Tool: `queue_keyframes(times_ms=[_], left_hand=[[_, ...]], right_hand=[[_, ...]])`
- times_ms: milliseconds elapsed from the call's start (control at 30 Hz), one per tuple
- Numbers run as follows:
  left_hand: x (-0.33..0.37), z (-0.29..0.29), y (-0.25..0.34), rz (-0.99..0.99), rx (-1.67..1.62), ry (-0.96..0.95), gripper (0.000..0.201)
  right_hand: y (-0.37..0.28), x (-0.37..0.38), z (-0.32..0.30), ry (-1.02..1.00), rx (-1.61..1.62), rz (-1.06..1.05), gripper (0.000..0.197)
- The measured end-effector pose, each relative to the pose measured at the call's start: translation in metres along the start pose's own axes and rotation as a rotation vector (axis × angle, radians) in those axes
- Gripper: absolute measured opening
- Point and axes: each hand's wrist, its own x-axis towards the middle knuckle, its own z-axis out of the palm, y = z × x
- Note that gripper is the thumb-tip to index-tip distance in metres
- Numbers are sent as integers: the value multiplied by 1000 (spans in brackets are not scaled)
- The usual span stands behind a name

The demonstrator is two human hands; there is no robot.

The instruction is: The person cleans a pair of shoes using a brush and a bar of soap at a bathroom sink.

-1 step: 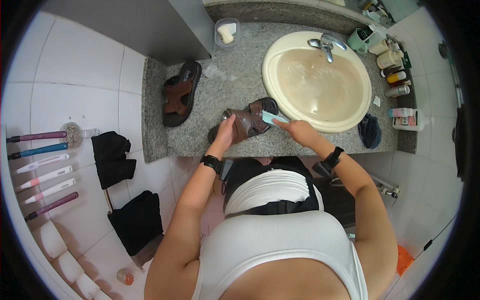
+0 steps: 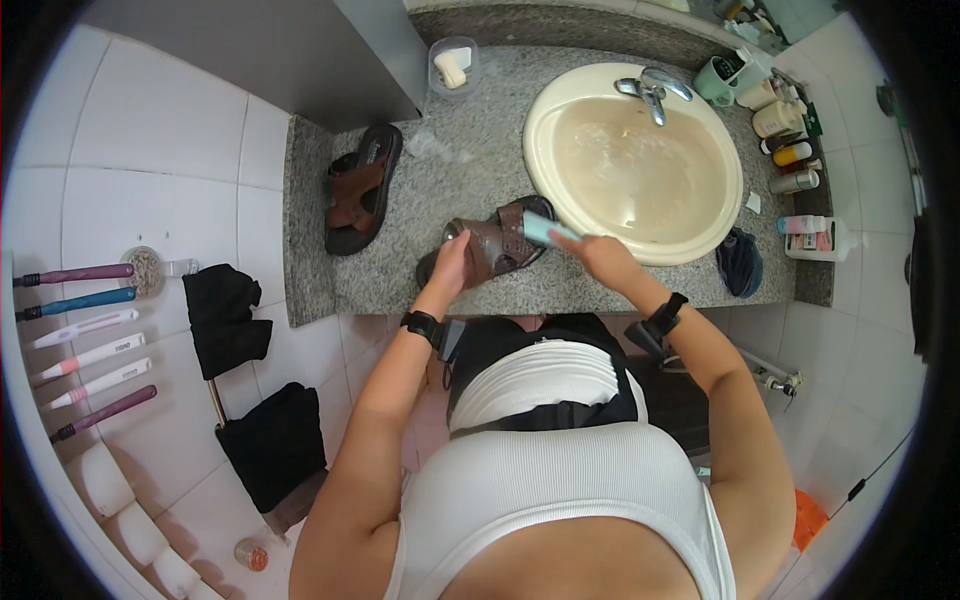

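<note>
My left hand (image 2: 450, 262) is closed on the near left part of a brown strap sandal (image 2: 486, 247), which lies on the grey stone counter beside the basin. My right hand (image 2: 604, 259) grips a pale-blue, flat, brush-like tool (image 2: 538, 228), slightly blurred. Its far end is against or just over the sandal's right-hand strap and black insole; its underside is hidden. A second brown sandal (image 2: 357, 194) with a dark sole lies to the left, away from both hands.
A cream basin (image 2: 535, 150) with a chrome tap (image 2: 655, 97) is right of the sandal. Soap sits in a clear dish (image 2: 454, 67) at the back. Bottles (image 2: 778, 120) line the right side; a dark cloth (image 2: 739, 262) lies near the front edge. Whitish foam (image 2: 435, 145) marks the counter.
The pale-blue tool has shifted slightly over the sandal's strap and now looks blurred, my right hand moving with it. My left hand and both sandals stay in place.
</note>
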Motion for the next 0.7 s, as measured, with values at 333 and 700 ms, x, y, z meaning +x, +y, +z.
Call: queue_keyframes(times_ms=[333,700], left_hand=[[10,-12,-7,30,33,-20,45],[3,-3,5,-43,35,2,54]], right_hand=[[6,4,10,120,87,31,68],[-1,3,20,63,213,-118,66]])
